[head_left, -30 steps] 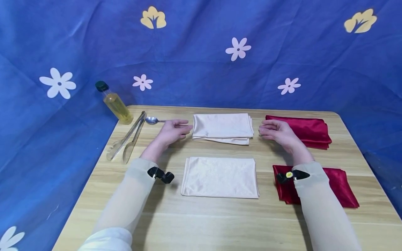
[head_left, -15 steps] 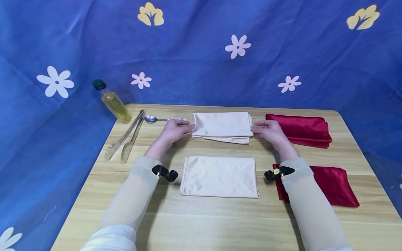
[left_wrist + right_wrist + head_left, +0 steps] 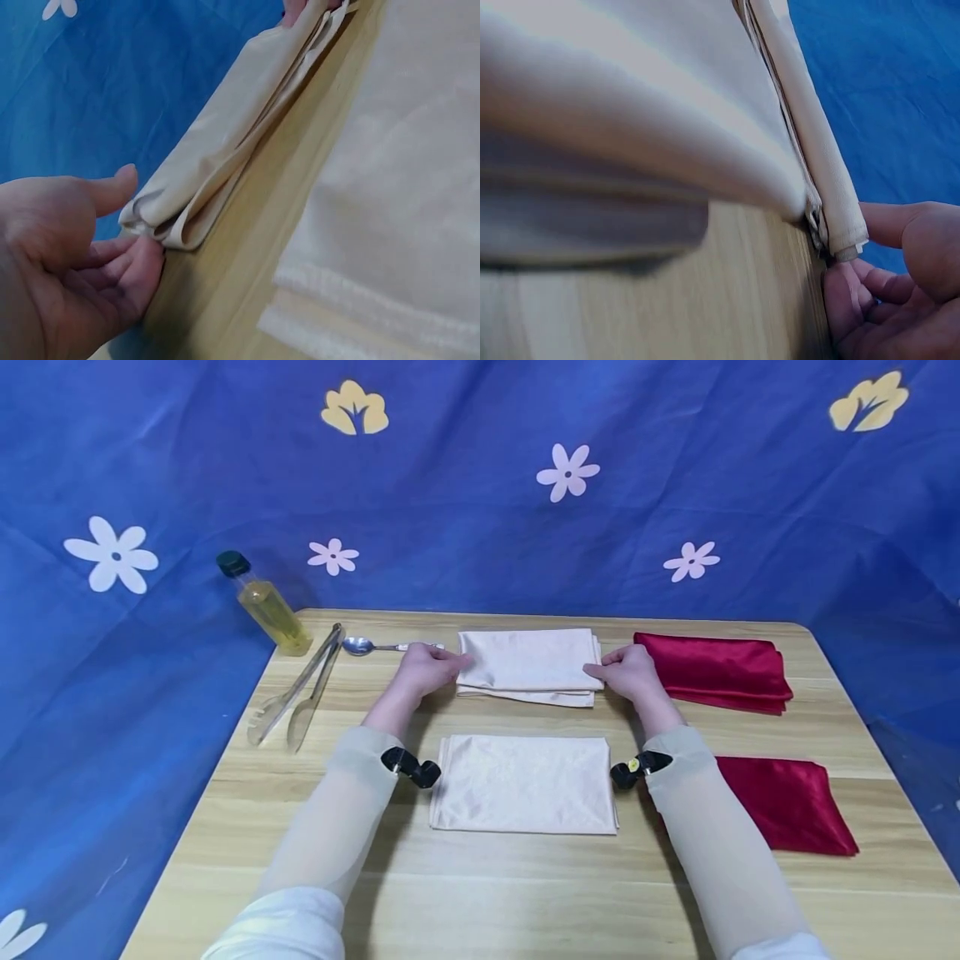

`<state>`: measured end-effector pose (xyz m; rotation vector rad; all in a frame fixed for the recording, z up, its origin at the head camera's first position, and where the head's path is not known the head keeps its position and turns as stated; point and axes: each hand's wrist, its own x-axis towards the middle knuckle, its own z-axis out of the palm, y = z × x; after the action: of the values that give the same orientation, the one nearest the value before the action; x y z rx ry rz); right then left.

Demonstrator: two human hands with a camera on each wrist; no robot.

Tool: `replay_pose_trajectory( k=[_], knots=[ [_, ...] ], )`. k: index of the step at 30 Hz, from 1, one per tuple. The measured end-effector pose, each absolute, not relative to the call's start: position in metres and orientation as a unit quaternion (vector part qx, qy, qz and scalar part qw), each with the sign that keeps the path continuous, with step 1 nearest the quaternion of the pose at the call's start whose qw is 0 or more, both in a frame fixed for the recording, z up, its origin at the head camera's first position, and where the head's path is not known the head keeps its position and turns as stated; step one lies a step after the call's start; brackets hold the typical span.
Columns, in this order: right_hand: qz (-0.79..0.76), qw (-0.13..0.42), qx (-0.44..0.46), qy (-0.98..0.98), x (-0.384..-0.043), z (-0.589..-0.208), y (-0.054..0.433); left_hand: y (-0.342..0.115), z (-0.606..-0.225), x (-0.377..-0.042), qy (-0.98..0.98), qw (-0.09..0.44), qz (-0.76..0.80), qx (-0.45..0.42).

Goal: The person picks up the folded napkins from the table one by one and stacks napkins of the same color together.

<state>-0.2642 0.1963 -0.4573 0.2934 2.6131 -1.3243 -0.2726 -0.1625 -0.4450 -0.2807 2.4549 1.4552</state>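
Note:
A folded cream-white satin cloth [image 3: 528, 658] lies at the back middle of the table. My left hand [image 3: 426, 670] is at its left end; in the left wrist view the fingers [image 3: 142, 270] curl under the layered end, with the thumb above. At the opposite end, my right hand [image 3: 628, 673] pinches the right edge, thumb on top. Seen from the right wrist, the thumb [image 3: 885, 223] and fingers stand on either side of the folded corner. A second folded white cloth [image 3: 525, 785] lies flat in front, between the forearms.
Two folded dark red cloths lie on the right, one at the back [image 3: 720, 672] and one nearer [image 3: 787, 806], partly behind the right forearm. At the back left are a spoon [image 3: 360, 646], metal tongs [image 3: 300, 693] and a green-capped bottle of yellow liquid [image 3: 276, 614]. A blue curtain [image 3: 450, 527] hangs behind.
Both hands have moved inward to the ends of the back white cloth, the right hand coming left from beside the red cloth. The fingers have closed onto its edges.

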Motion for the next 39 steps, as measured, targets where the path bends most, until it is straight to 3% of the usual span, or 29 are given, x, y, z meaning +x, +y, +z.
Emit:
replay_pose_trajectory(
  k=[13, 21, 29, 39],
  knots=[
    [-0.426, 0.131, 0.064, 0.893, -0.267, -0.456, 0.197, -0.151, -0.446, -0.269, 0.862, 0.155, 0.476, -0.085],
    [-0.528, 0.168, 0.069, 0.83, -0.256, -0.441, 0.196, -0.157, -0.45, -0.267, 0.853, 0.151, 0.495, -0.058],
    [-0.632, 0.217, 0.107, 0.736, -0.26, -0.452, 0.199, -0.165, -0.449, -0.265, 0.835, 0.154, 0.524, -0.067],
    [-0.7, 0.219, 0.126, 0.668, -0.262, -0.46, 0.205, -0.165, -0.445, -0.267, 0.825, 0.164, 0.536, -0.071]
  ],
)
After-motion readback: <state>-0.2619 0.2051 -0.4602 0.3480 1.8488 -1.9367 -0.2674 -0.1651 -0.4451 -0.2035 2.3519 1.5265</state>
